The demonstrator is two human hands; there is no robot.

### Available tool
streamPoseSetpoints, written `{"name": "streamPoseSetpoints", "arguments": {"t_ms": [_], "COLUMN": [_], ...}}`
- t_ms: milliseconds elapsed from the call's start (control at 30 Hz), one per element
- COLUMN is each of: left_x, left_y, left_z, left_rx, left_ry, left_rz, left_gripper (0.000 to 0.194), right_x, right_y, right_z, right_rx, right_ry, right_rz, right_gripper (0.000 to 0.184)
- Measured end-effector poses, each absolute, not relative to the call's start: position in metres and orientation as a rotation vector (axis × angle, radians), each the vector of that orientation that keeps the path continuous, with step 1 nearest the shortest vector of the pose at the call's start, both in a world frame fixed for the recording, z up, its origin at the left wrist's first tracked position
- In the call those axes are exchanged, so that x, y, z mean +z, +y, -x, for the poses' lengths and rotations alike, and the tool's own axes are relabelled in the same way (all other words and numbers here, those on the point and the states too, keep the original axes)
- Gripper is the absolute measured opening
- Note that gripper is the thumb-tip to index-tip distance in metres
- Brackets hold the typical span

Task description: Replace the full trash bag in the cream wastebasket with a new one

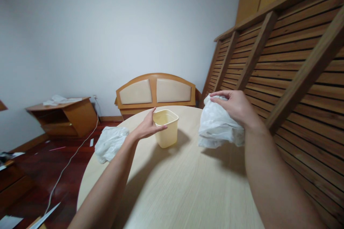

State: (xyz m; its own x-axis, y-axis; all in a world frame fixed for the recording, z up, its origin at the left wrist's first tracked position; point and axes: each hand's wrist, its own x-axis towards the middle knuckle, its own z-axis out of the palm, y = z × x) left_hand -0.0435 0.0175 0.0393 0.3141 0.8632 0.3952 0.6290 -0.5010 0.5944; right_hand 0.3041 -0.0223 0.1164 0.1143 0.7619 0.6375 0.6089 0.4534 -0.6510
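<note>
A small pale yellow plastic bin with a rounded square rim is upright near the middle of the table, its mouth facing up. My left hand grips it from the left, thumb across the front and a finger by the rim at the back. To the right, my right hand pinches a crumpled white plastic bag from above. The bag hangs down, with a shadow beneath it. A second crumpled white plastic bag lies at the table's left edge, beside my left forearm.
The round, light wood table carries these things. A slatted wooden frame leans along the right. Behind the table is a padded headboard. A low cabinet stands at left, with a white cable across the dark floor.
</note>
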Motion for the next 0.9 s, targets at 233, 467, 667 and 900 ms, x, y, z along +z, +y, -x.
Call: {"name": "streamPoseSetpoints", "arguments": {"t_ms": [233, 467, 667, 900], "left_x": [0.035, 0.026, 0.031, 0.064], "left_y": [0.024, 0.030, 0.029, -0.022], "left_z": [0.044, 0.045, 0.038, 0.003], "left_rx": [1.045, 1.097, 1.270, 1.507], "left_ry": [1.431, 1.470, 1.409, 1.070], "left_rz": [-2.291, -2.390, -2.430, -2.110], "left_gripper": [0.101, 0.075, 0.057, 0.045], "right_x": [0.113, 0.112, 0.111, 0.108], "right_y": [-0.023, -0.028, -0.029, -0.031], "right_z": [-0.307, -0.286, -0.268, -0.245], "right_rx": [0.290, 0.410, 0.633, 0.722], "right_ry": [-1.839, -2.121, -2.198, -2.248], "right_rz": [1.234, 1.112, 0.934, 0.777], "right_gripper": [0.030, 0.025, 0.029, 0.034]}}
